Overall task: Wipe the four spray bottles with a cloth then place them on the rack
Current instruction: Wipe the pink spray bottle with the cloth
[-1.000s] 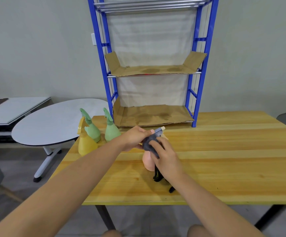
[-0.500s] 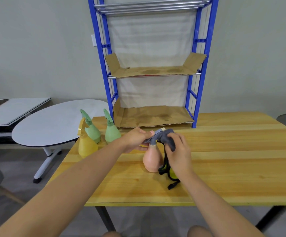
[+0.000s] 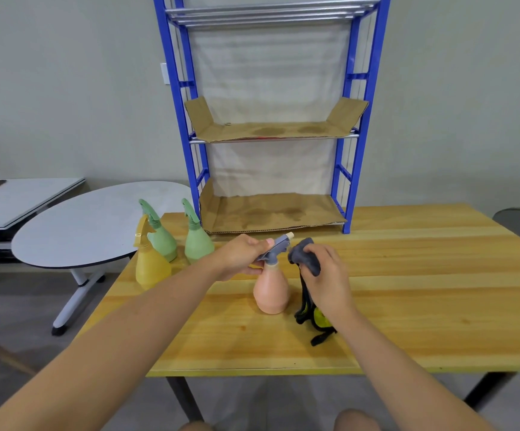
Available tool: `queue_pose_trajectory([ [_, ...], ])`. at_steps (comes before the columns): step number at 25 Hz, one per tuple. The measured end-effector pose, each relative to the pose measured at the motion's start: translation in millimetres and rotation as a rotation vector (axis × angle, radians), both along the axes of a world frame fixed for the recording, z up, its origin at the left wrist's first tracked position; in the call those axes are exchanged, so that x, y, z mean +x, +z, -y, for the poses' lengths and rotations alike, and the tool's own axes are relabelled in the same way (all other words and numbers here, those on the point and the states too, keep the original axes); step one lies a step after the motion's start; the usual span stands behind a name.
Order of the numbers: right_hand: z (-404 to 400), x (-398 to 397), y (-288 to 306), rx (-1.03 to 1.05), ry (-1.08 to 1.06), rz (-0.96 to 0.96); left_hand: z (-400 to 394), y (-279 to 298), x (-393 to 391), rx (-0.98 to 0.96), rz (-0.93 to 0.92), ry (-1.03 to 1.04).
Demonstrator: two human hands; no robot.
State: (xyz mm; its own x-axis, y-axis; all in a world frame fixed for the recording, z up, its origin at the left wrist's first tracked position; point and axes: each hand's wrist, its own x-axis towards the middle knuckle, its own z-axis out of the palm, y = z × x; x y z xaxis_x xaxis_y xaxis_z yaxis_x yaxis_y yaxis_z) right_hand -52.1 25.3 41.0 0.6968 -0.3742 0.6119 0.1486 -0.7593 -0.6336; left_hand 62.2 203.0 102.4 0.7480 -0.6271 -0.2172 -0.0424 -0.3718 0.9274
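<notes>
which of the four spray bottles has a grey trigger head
The peach-pink spray bottle standing mid-table, its grey head pinched by the left hand. The yellow bottle and two green bottles have heads matching their bodies.

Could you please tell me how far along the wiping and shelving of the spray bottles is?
Nothing is shelved: the rack holds no bottles. In hand: left hand holds the pink bottle by its trigger; right hand holds the cloth beside it. The yellow bottle and two green bottles wait.

Rack [image 3: 356,126] top cut off above; yellow bottle [image 3: 151,269] partly masking one green bottle [image 3: 162,241].
</notes>
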Motion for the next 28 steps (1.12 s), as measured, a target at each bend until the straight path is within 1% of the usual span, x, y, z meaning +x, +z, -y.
queue_pose_trajectory([
  [3, -7, -6, 27, 0.009, 0.033, 0.073, -9, -17, -4, -0.057, 0.035, 0.098],
  [5, -6, -4, 46, -0.001, 0.049, 0.072, -19, -38, -8, -0.169, 0.105, 0.137],
  [6, -7, -2, 55, -0.021, 0.059, 0.058, -24, -49, -12, -0.207, 0.139, 0.104],
  [8, -10, 4, 69, -0.084, 0.070, 0.016, -25, -61, -23, -0.175, 0.228, 0.018],
  [9, -12, 8, 74, -0.115, 0.071, -0.011, -21, -65, -26, -0.157, 0.285, 0.038],
  [12, -19, 18, 83, -0.178, 0.057, -0.129, -8, -65, -27, -0.206, 0.436, 0.240],
  [14, -28, 22, 82, -0.208, 0.065, -0.192, -4, -62, -27, -0.218, 0.497, 0.301],
  [18, -44, 22, 75, -0.312, 0.138, -0.219, -2, -61, -29, -0.200, 0.538, 0.341],
  [22, -26, 24, 84, -0.289, -0.012, -0.239, -3, -61, -28, -0.201, 0.533, 0.322],
  [23, -28, 23, 84, -0.295, 0.013, -0.249, -4, -60, -28, -0.192, 0.540, 0.324],
  [26, -44, 18, 76, -0.322, 0.174, -0.273, -3, -57, -28, -0.154, 0.587, 0.342],
  [28, -37, 20, 78, -0.297, 0.132, -0.257, -4, -57, -28, -0.166, 0.578, 0.335],
])
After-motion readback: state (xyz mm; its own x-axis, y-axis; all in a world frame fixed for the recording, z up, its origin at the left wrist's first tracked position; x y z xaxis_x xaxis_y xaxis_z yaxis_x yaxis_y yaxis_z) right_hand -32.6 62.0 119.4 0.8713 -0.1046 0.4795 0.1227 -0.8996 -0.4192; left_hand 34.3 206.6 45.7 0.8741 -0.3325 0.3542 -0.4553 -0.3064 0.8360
